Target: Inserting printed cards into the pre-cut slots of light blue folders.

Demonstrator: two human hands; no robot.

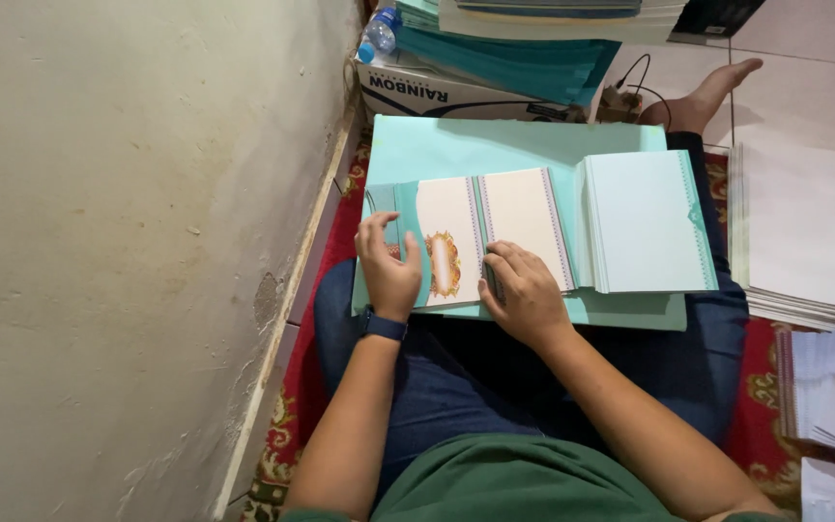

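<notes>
Far left, a plain wall (128, 242) fills the view down to a strip of red patterned rug (292, 406). On the person's lap lies a pale green board (456, 145), and on it an open folded card (495, 232), cream inside with striped borders and an orange oval emblem. The left hand (388, 266), a dark band at its wrist, lies flat on the card's left teal flap (400, 208); the fingers are spread and close on nothing; the emblem is partly covered by the thumb. The right hand (524, 290) presses at the centre fold; its grip is curled, and whether it pinches a small tool or only the card edge cannot be told, since the knuckles hide the fingertips. Right of the card sits a stack of pale cards (645, 222). Far right, paper stacks (804, 251) are cut off by the frame edge.
</notes>
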